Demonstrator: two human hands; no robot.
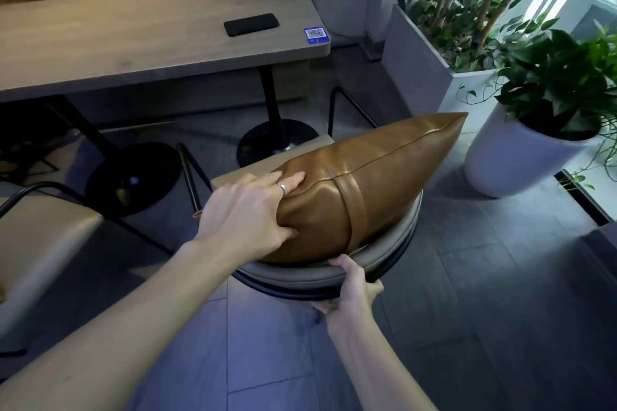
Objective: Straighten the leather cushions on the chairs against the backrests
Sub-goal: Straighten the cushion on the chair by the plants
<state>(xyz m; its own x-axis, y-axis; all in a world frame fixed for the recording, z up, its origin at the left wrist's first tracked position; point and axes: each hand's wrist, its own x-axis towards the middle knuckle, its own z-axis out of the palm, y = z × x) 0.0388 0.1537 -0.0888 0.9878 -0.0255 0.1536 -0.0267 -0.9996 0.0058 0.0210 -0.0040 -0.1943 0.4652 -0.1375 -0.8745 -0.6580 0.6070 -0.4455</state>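
Note:
A tan leather cushion (pixel 374 183) with a leather strap stands on edge on a chair, leaning against the grey padded backrest (pixel 300 277). My left hand (pixel 247 213) grips the cushion's near-left corner, fingers on top and thumb pressed into its side. My right hand (pixel 350 290) holds the top rim of the curved backrest, fingers curled under it. The beige seat (pixel 233 177) shows a little to the cushion's left.
A wooden table (pixel 133 37) with a black phone (pixel 251 24) and a QR sticker (pixel 316 35) stands beyond the chair. Another chair (pixel 43 237) is at the left. A white plant pot (pixel 521 157) and a grey planter (pixel 420 53) stand at the right.

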